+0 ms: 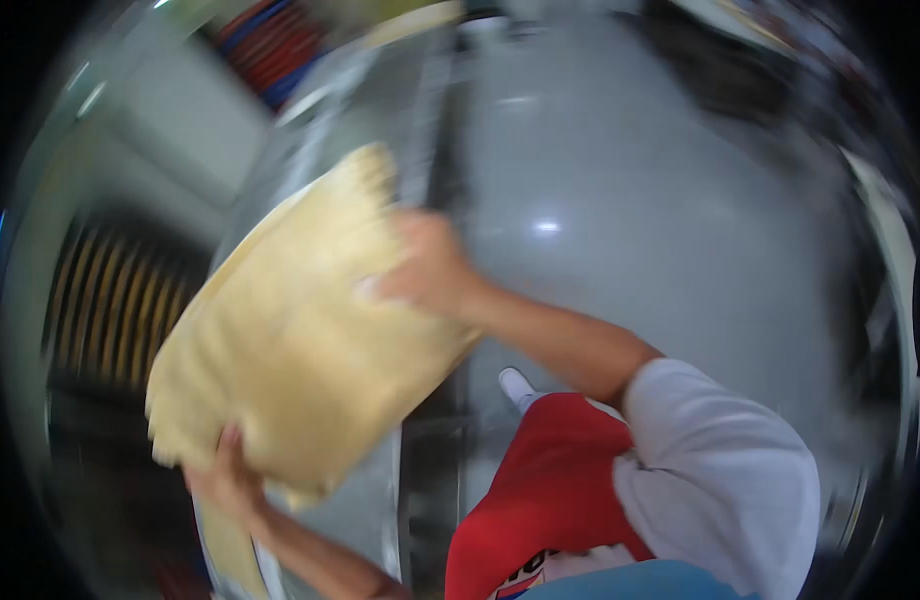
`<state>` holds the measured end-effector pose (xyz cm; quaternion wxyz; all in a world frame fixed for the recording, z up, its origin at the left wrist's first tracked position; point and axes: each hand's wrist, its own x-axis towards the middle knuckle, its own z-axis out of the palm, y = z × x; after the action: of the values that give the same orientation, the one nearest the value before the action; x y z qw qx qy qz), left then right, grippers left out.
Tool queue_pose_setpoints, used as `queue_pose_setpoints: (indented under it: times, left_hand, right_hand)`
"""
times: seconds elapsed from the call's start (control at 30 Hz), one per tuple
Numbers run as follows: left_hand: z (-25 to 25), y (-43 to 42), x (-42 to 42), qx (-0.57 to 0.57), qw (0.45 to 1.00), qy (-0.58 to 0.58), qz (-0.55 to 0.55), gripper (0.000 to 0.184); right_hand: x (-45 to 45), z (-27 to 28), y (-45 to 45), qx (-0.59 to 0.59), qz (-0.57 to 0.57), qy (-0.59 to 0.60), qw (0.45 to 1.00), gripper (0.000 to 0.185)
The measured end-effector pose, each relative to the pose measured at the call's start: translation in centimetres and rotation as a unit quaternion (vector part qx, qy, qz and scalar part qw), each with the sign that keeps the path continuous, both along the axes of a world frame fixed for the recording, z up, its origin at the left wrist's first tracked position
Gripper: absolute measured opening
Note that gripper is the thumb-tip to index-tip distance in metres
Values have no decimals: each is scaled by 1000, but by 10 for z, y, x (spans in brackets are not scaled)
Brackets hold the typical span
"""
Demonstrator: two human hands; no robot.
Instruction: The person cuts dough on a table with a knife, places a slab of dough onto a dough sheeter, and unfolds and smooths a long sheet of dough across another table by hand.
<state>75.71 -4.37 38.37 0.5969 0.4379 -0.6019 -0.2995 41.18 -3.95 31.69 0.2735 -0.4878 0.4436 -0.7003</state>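
Observation:
A large pale yellow sheet of dough (pixel 290 330), with layered, wavy edges at its ends, hangs tilted between my hands over a metal work table. My right hand (pixel 430 265) grips its upper right side, with the thumb on top and the other fingers partly out of sight. My left hand (pixel 227 483) holds the lower left end, thumb over the surface and fingers underneath. Motion blurs the hands and the dough somewhat.
The long metal table (pixel 355 515) runs beneath the dough. A dark rack with several slatted rows (pixel 110 310) stands at the left. Red and blue crates (pixel 270 50) are at the upper left. Grey floor (pixel 620 200) stretches to the right.

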Motion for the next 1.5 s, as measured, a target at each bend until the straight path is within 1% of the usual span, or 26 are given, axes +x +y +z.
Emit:
queue_pose_setpoints:
  times: [0.03, 0.07, 0.13, 0.2, 0.27, 0.33, 0.43, 0.5, 0.53, 0.6, 0.7, 0.73, 0.77, 0.83, 0.9, 0.97, 1.03, 1.07, 1.1, 1.13, 1.2, 1.23, 1.3, 1.43, 1.47, 1.5]
  left_hand:
    - [6, 12, -24, -2, 999, 9, -52, 55]
    - [1, 12, -30, -20, 994, 22, -105, 56]
    - [-4, 29, -73, 25, 988, 1, -154, 57]
    - [-16, 66, -136, 32, 978, -16, -205, 57]
    - [-29, 107, -193, 28, 972, -32, -230, 57]
    - [-50, 151, -256, 97, 950, 7, -296, 57]
    - [-64, 240, -356, 138, 907, -27, -397, 59]
    - [-89, 280, -422, 123, 878, -27, -463, 58]
    - [-82, 271, -450, 123, 855, -15, -504, 58]
    - [-90, 329, -519, 153, 815, -13, -559, 62]
    - [-95, 432, -623, 197, 764, -38, -613, 54]
    - [-96, 459, -656, 216, 749, -43, -625, 51]
    - [-100, 496, -694, 205, 744, -54, -634, 49]
    - [-92, 551, -764, 202, 714, -61, -667, 46]
    - [-82, 613, -835, 198, 666, -59, -717, 44]
    - [-70, 667, -904, 172, 623, -53, -761, 40]
    - [-52, 715, -970, 143, 580, -48, -800, 40]
    - [-44, 739, -1003, 130, 555, -49, -820, 43]
    - [-39, 762, -1039, 133, 543, -26, -829, 40]
    - [-29, 788, -1079, 134, 530, 4, -837, 36]
    - [-11, 838, -1155, 118, 502, 46, -856, 37]
    - [2, 860, -1188, 132, 476, 46, -868, 38]
    - [29, 907, -1254, 134, 438, 32, -888, 38]
    - [39, 997, -1405, 110, 410, 25, -905, 37]
    - [28, 1018, -1442, 110, 410, 19, -905, 37]
    - [9, 1039, -1477, -79, 547, -56, -832, 38]
  right_hand:
    - [-17, 0, 23, -27, -56, 47, 997, 44]
    - [-34, 6, 56, 3, -122, 115, 986, 47]
    - [-74, 8, 131, 36, -213, 120, 969, 49]
    - [-104, 13, 208, 135, -185, 58, 972, 49]
    - [-138, -11, 273, 123, -267, 65, 954, 48]
    - [-165, -22, 350, 110, -337, 75, 932, 47]
    - [-207, -34, 480, 143, -401, -15, 905, 41]
    - [-242, -48, 557, 181, -449, -2, 875, 44]
    - [-250, -28, 561, 185, -472, 2, 862, 44]
    - [-273, -33, 638, 286, -511, 4, 810, 49]
    - [-314, -48, 738, 274, -597, 10, 754, 59]
    - [-328, -50, 763, 274, -600, 11, 752, 59]
    - [-350, -54, 801, 272, -643, 14, 716, 59]
    - [-391, -50, 855, 275, -694, 33, 665, 60]
    - [-432, -49, 915, 204, -744, -11, 637, 54]
    - [-477, -34, 973, 230, -797, 93, 551, 50]
    - [-523, -10, 1020, 204, -805, 31, 557, 44]
    - [-546, 4, 1040, 138, -812, 14, 567, 42]
    - [-568, 18, 1059, 70, -817, -2, 573, 41]
    - [-592, 33, 1080, 78, -820, 9, 566, 41]
    - [-639, 61, 1123, 132, -872, 71, 466, 40]
    - [-660, 70, 1139, 140, -873, 62, 463, 40]
    - [-704, 92, 1182, 71, -888, 34, 453, 43]
    - [-790, 107, 1282, 68, -900, -12, 430, 46]
    - [-813, 96, 1306, 151, -922, -3, 356, 44]
    - [-830, 76, 1333, 233, -932, 0, 279, 43]
